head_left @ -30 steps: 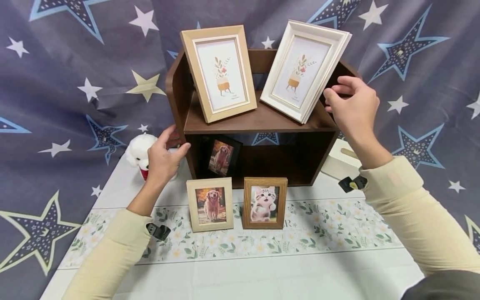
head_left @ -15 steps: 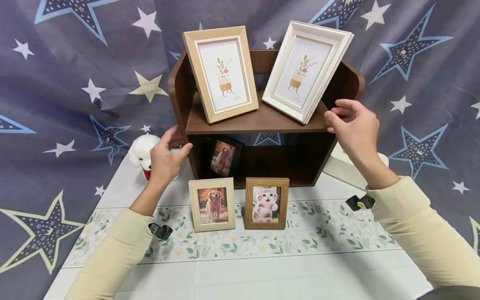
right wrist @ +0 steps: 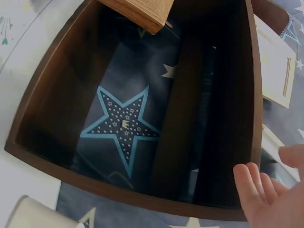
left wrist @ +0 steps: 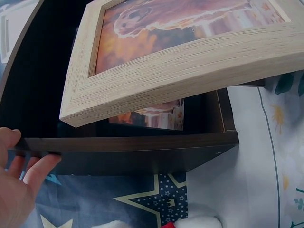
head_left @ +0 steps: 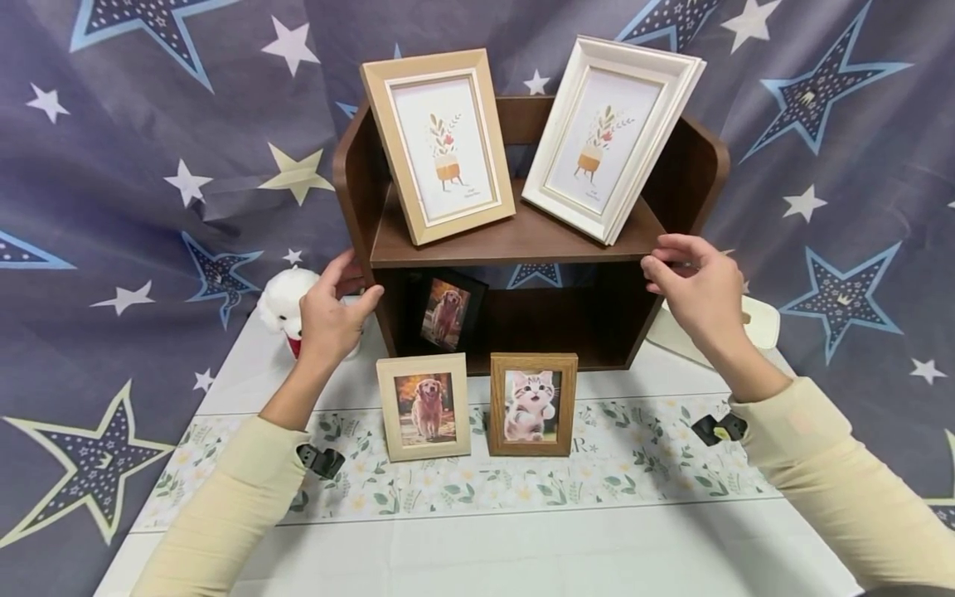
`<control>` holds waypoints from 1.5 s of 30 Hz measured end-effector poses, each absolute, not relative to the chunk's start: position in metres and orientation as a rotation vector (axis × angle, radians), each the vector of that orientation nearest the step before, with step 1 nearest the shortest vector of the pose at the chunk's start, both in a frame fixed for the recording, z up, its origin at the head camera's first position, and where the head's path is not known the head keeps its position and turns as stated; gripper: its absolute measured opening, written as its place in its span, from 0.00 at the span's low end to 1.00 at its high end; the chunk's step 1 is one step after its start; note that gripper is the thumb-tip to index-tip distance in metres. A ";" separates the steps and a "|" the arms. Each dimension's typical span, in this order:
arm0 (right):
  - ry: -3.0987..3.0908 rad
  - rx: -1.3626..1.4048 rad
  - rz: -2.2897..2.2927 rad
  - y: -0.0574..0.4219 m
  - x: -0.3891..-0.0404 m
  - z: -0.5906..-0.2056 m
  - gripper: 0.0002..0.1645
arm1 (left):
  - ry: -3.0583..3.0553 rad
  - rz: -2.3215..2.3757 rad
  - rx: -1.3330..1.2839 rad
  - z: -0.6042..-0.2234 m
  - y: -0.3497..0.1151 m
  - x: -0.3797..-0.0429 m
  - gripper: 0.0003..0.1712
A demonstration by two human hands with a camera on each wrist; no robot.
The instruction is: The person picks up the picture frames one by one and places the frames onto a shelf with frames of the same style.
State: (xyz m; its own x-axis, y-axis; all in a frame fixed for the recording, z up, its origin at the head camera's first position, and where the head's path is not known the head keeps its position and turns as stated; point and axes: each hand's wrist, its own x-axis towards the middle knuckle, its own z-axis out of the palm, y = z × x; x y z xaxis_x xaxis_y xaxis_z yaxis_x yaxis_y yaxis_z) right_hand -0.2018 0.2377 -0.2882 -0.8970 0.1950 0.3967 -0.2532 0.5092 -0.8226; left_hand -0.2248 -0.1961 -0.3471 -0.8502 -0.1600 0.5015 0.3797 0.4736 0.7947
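A dark brown two-tier shelf (head_left: 515, 249) stands at the table's back. My left hand (head_left: 331, 315) grips its left side panel, thumb at the front edge and fingers outside; the left wrist view shows the panel between them. My right hand (head_left: 701, 290) is at the front right corner, fingers loosely bent; firm contact cannot be told. On top lean a tan picture frame (head_left: 414, 224) and a white picture frame (head_left: 615, 207). A black picture frame (head_left: 468, 319) stands in the lower compartment. In front stand a pale wood dog frame (head_left: 460, 414) and a brown wood cat frame (head_left: 570, 414).
Left of the shelf sits a white plush dog (head_left: 282, 298), partly behind my left hand. A cream box (head_left: 763, 322) lies behind my right wrist. A floral strip (head_left: 649, 464) crosses the white table (head_left: 448, 551). A star-patterned curtain (head_left: 149, 224) hangs behind.
My right hand has come down from beside the white frame to the shelf's front right corner. My left hand keeps its hold. The frames have not visibly moved; the view shifts slightly.
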 end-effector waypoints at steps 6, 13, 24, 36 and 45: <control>-2.292 0.143 1.260 0.230 -0.191 -0.293 0.18 | -2.207 -1.357 -0.182 -0.346 -0.196 -0.224 0.33; -2.308 0.214 1.369 0.228 -0.190 -0.305 0.17 | -2.210 -1.358 -0.180 -0.345 -0.196 -0.224 0.33; -2.433 0.252 1.498 0.224 -0.192 -0.342 0.18 | -2.208 -1.349 -0.180 -0.347 -0.197 -0.224 0.32; -2.626 0.250 1.840 0.222 -0.190 -0.380 0.24 | -2.208 -1.364 -0.198 -0.348 -0.196 -0.225 0.33; -2.649 0.329 1.942 0.218 -0.191 -0.395 0.26 | -2.210 -1.364 -0.175 -0.347 -0.196 -0.225 0.33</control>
